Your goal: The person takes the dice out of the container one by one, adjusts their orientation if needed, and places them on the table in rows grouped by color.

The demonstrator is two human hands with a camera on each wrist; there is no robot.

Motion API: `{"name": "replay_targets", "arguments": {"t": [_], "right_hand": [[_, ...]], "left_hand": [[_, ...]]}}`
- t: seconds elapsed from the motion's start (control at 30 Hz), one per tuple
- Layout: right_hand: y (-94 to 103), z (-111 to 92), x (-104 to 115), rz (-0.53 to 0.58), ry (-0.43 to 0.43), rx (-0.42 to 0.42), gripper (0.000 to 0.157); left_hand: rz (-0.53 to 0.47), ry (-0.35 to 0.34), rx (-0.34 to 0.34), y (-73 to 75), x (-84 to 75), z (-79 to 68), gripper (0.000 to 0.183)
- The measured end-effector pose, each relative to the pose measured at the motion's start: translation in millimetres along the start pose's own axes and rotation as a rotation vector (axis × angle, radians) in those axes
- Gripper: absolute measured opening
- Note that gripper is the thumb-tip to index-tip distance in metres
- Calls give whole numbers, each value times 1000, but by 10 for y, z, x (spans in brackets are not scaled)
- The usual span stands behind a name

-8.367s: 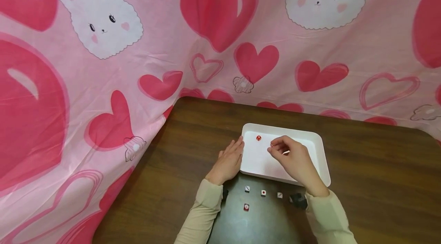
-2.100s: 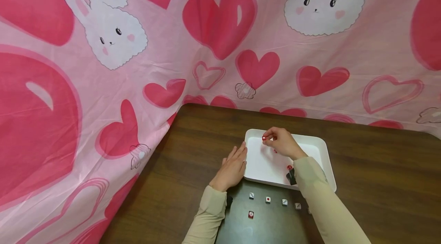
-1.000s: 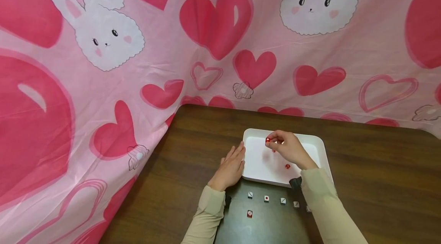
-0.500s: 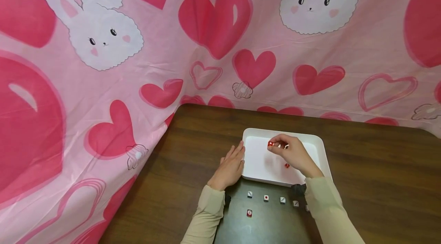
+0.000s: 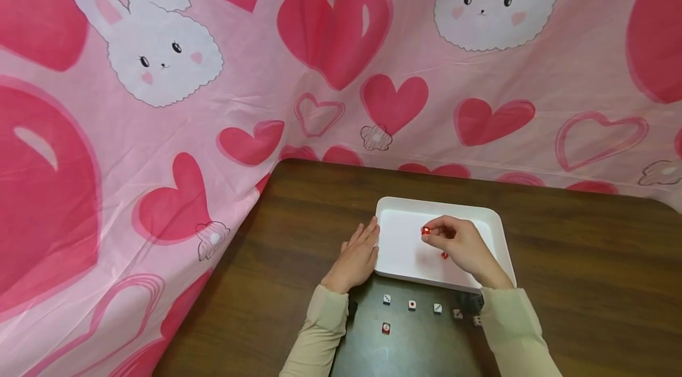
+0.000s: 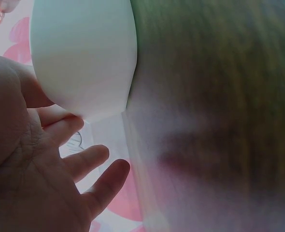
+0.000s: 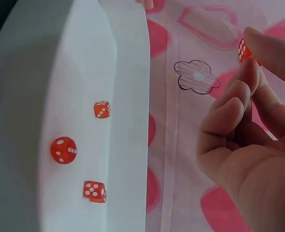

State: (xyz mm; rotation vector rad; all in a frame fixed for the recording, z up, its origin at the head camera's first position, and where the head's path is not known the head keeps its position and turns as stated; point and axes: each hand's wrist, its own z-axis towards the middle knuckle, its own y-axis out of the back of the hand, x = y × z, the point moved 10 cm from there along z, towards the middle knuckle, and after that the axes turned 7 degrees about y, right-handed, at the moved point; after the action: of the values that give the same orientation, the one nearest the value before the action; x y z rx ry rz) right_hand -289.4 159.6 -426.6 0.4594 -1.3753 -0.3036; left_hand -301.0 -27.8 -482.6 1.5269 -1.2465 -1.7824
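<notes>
Over the white tray (image 5: 396, 247), my right hand (image 5: 463, 247) pinches a red die (image 5: 425, 231) between thumb and fingertips. The right wrist view shows that die (image 7: 243, 50) with white pips facing out, raised above the tray. Lower in the same view, a red die (image 7: 102, 109), a rounder one (image 7: 63, 150) and another with five pips up (image 7: 93, 189) lie on the tray floor. My left hand (image 5: 353, 260) lies with fingers extended along the tray's left side. In the left wrist view, its fingers (image 6: 65, 128) touch the tray's wall (image 6: 84, 58).
On the dark surface in front of the tray, several white dice form a row, among them one with a red pip (image 5: 412, 305). A red die (image 5: 386, 328) lies nearer, below the row's left end. A patterned pink cloth (image 5: 330, 99) hangs behind the brown table (image 5: 298, 217).
My right hand, at the tray's far left part about two seconds ago, has moved right and nearer with the red die still pinched. My left hand has stayed at the tray's side.
</notes>
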Motion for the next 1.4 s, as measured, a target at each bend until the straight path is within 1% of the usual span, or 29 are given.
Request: {"name": "replay_targets", "arguments": {"t": [0.13,0.5,0.73,0.87,1.0,1.3,1.4], "right_hand": [[-21,-39,-18,-20,-6,4,21],[-73,-133,-20,-71,27,16,16],[-83,-211,-33,-73,20,30,17],[-99,-263,-25,-89,44,39,16],[-131,-324,-1,-97,73,40,13],[-203,-481,94,-92,103,41,12],[-200,-529,130,-100,112,36,12]], "left_hand": [[-8,-1,0,-4,2,6,50],[-9,5,4,2,3,17,50],[-14,8,8,3,3,27,50],[-13,12,12,0,13,30,51],[-15,15,13,1,14,28,51],[-9,13,14,2,1,23,51],[-15,16,14,2,1,24,51]]}}
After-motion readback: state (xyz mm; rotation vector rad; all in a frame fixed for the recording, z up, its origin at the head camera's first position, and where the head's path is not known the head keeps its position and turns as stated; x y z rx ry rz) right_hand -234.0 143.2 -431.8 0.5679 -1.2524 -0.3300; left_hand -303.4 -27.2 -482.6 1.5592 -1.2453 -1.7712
